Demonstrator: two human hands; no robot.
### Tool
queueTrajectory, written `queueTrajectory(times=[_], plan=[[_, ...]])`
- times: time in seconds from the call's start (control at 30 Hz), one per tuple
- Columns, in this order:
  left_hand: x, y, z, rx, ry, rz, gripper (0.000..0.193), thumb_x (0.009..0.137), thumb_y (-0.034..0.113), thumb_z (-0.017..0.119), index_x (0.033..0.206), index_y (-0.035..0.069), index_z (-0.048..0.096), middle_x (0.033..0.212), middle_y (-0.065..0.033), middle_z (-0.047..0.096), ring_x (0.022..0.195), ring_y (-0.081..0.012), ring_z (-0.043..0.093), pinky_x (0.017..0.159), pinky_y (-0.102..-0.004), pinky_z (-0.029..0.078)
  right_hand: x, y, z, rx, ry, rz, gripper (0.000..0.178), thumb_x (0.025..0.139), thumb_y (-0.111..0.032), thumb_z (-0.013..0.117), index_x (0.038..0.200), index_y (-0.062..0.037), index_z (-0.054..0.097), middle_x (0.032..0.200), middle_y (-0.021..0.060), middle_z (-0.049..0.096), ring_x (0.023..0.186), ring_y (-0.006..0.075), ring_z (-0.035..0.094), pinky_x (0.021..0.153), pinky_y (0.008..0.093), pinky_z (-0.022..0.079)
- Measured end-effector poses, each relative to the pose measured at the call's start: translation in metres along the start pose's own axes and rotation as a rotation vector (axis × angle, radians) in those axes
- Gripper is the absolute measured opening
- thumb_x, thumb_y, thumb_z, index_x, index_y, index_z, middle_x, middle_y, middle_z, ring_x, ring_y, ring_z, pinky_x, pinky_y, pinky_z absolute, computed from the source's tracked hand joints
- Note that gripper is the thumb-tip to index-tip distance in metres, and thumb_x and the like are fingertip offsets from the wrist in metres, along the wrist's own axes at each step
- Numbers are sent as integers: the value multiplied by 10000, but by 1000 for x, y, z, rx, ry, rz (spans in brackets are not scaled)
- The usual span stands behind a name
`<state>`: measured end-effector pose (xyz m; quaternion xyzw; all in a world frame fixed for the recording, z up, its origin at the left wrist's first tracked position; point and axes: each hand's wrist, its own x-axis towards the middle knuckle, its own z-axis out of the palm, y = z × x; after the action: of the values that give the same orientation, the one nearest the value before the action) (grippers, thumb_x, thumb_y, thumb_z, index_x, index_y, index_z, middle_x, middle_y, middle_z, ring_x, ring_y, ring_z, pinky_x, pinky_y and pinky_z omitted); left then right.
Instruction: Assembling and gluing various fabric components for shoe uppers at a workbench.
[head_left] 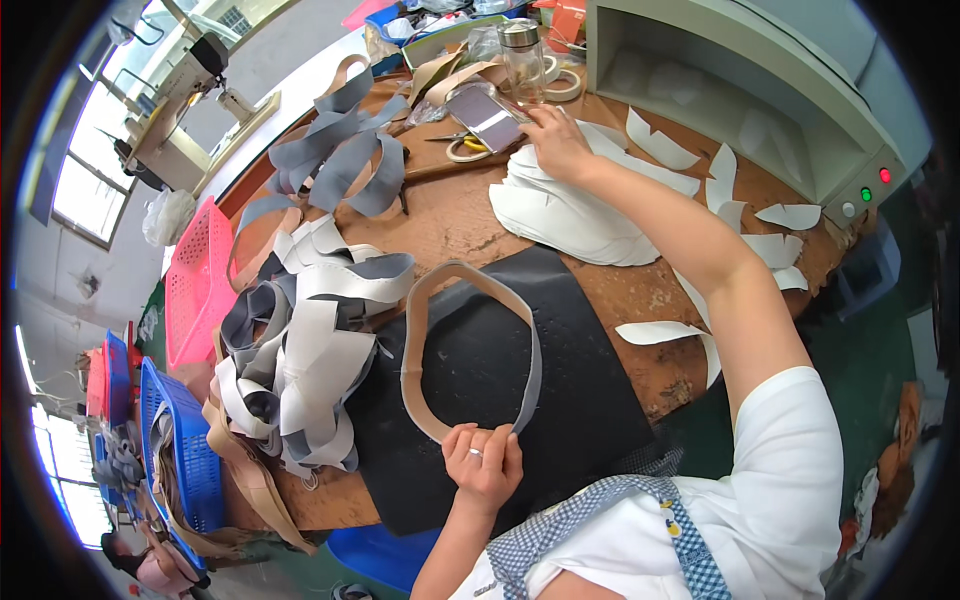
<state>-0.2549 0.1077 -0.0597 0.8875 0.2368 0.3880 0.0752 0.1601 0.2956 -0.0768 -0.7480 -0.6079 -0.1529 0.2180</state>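
My left hand, a ring on one finger, pinches the near edge of a closed loop of fabric strip, tan inside and grey outside. The loop stands on edge over a black mat. My right hand is stretched far forward, fingers bent together at the right end of a phone; what they grip, if anything, is hidden. Beneath and beside that hand lies a stack of white cut pieces. Yellow-handled scissors rest just below the phone.
A heap of grey-white strips covers the table's left side, with grey loops behind. A glass jar and tape rolls stand at the back. A beige machine fills the far right. Pink and blue baskets flank the left edge.
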Motion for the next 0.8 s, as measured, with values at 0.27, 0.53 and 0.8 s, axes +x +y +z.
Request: queueTrajectory(times=[0.27,0.53,0.8], plan=[[-2,1,2,17,10,6,16,834,24,630,849,28,635,667,-60,543,618,-238,550,769,-382,463,-7,6,-6,-11,-105,-9,474,857,-88,500,1316,-166,591,1453,201,418,1407,354,311,1126,555,263],[-1,2,1,29,11,-4,15,837,27,631,850,30,636,675,-62,549,631,-243,554,780,-388,463,-4,-6,-19,-131,-180,-141,536,854,-81,482,1359,-240,566,1497,187,366,1446,334,251,1143,595,218],[-1,2,1,34,5,-12,16,836,25,630,849,28,639,684,-68,561,644,-250,564,784,-391,464,-2,-8,-20,-126,-230,-133,517,855,-81,481,1348,-208,574,1509,175,349,1460,329,224,1155,597,191]])
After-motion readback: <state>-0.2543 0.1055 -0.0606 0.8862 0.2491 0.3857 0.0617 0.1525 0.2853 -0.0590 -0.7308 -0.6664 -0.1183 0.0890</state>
